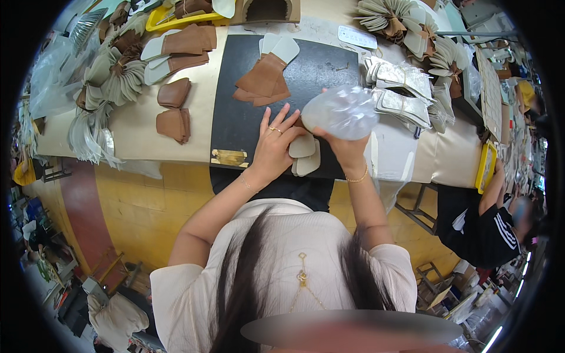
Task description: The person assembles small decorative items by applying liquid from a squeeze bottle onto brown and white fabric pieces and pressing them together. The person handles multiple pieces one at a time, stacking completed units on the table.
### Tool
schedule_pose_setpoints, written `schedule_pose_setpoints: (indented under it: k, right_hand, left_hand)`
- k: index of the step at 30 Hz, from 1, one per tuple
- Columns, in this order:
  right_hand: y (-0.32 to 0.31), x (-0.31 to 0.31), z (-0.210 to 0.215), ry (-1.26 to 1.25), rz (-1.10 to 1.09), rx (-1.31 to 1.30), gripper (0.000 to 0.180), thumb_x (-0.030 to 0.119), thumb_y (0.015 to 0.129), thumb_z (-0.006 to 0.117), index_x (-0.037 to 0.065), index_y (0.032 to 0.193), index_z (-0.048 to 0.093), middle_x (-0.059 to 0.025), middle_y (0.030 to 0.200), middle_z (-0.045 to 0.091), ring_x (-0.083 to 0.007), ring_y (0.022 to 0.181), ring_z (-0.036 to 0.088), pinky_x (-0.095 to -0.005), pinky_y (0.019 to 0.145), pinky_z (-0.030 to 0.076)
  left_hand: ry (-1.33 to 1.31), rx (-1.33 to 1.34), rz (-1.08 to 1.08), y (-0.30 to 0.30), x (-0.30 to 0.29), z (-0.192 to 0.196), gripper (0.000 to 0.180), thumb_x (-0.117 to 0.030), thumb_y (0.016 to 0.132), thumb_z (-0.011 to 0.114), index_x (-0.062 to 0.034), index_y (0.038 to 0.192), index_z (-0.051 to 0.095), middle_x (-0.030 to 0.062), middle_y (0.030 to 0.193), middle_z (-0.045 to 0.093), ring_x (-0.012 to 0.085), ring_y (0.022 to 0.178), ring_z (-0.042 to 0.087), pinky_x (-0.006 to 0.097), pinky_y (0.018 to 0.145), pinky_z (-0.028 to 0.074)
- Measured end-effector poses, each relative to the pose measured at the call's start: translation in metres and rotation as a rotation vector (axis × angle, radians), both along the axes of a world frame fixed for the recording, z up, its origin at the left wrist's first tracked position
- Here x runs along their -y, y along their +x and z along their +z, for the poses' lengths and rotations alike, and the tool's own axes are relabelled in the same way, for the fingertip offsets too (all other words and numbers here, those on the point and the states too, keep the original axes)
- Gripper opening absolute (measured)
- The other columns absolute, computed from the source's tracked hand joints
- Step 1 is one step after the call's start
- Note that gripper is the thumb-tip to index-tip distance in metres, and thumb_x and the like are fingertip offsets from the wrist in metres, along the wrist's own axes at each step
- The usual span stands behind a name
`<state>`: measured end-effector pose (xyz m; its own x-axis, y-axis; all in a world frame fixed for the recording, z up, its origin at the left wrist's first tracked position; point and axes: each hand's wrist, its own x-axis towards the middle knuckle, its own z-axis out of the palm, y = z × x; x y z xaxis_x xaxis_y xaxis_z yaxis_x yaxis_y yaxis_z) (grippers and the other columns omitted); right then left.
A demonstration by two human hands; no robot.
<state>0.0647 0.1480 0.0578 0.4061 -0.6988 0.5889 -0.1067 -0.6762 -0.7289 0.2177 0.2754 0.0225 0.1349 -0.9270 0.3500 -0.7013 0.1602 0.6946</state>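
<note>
Head cam, looking down: worktable [141, 132] w/ a black mat [235, 112] at centre. On the mat's far part sits a fan of brown leather pieces [263, 79] w/ pale insole shapes [279, 46] poking out behind. Left of the mat: two brown folded pieces [173, 109], more brown-and-white stacks [179, 50], bundles of pale cut-outs [115, 76] toward the table's left end. Right side: silvery wrapped insole packs [400, 91], fanned bundles [388, 17] at the far edge, yellow tray [486, 167] at the table's right end. Another person in a dark top [482, 226] sits off to the right, well apart.

Now the hands. Left hand [273, 147] lies flat, fingers spread, ring on, pressing on the mat's near edge and touching a small stack of pale insole pieces [305, 154]; nothing clasped. Right hand [347, 147] is closed round the bottom of a clear plastic bag [341, 112], held up above the mat, just beside the left fingers. Bag's long axis runs roughly left-right, bulging end toward the left; it blocks part of the mat and the silvery packs' edge. Insole pieces point away from the person, partly hidden under both hands.
</note>
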Motion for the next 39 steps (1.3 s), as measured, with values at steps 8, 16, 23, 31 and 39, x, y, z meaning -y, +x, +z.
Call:
schedule_pose_setpoints:
  k: [8,16,23,31,39]
  right_hand:
    - [0.018,0.002,0.01,0.044,0.031,0.115,0.049,0.018,0.064,0.092,-0.001,0.101,0.067,-0.0115,0.097,0.073,-0.0212,0.085,0.071,-0.0333,0.074,0.055]
    - [-0.003,0.033,0.0,0.153,-0.333,0.219,0.053,0.018,0.07,0.09,-0.004,0.111,0.064,-0.01,0.109,0.069,-0.0185,0.093,0.067,-0.0311,0.085,0.053]
    - [-0.017,0.016,0.006,0.318,-0.262,0.46,0.06,0.019,0.074,0.088,-0.005,0.12,0.058,-0.014,0.116,0.066,-0.0214,0.104,0.064,-0.0348,0.092,0.052]
    - [-0.01,-0.02,-0.009,0.079,0.152,-0.182,0.079,0.032,0.073,0.086,-0.001,0.133,0.046,-0.0196,0.131,0.059,-0.0289,0.116,0.062,-0.042,0.097,0.052]
    - [0.002,-0.005,-0.009,0.234,0.137,0.072,0.073,0.026,0.073,0.087,-0.002,0.129,0.051,-0.0177,0.126,0.062,-0.0309,0.117,0.061,-0.0431,0.096,0.053]
  left_hand:
    - [0.034,-0.011,-0.012,0.002,0.003,-0.004,0.026,-0.014,0.076,0.077,-0.0098,0.1,0.067,0.0106,0.132,0.061,0.0302,0.136,0.045,0.054,0.118,0.019]
    - [-0.033,-0.144,0.018,0.002,0.006,0.0,0.024,-0.008,0.076,0.073,-0.0103,0.099,0.066,0.0064,0.111,0.065,0.0272,0.116,0.058,0.051,0.111,0.029]
    - [-0.03,-0.097,-0.027,0.006,0.007,-0.001,0.018,-0.008,0.076,0.073,-0.0087,0.094,0.068,0.0025,0.097,0.058,0.0235,0.098,0.057,0.047,0.107,0.033]
    - [-0.058,-0.116,-0.045,0.005,0.005,0.006,0.016,-0.004,0.073,0.071,-0.0118,0.086,0.067,0.0015,0.096,0.058,0.023,0.097,0.056,0.042,0.096,0.035]
    - [-0.055,-0.078,-0.064,0.007,0.005,0.004,0.019,-0.009,0.07,0.075,-0.0125,0.087,0.067,0.0009,0.099,0.059,0.0227,0.102,0.053,0.038,0.094,0.034]
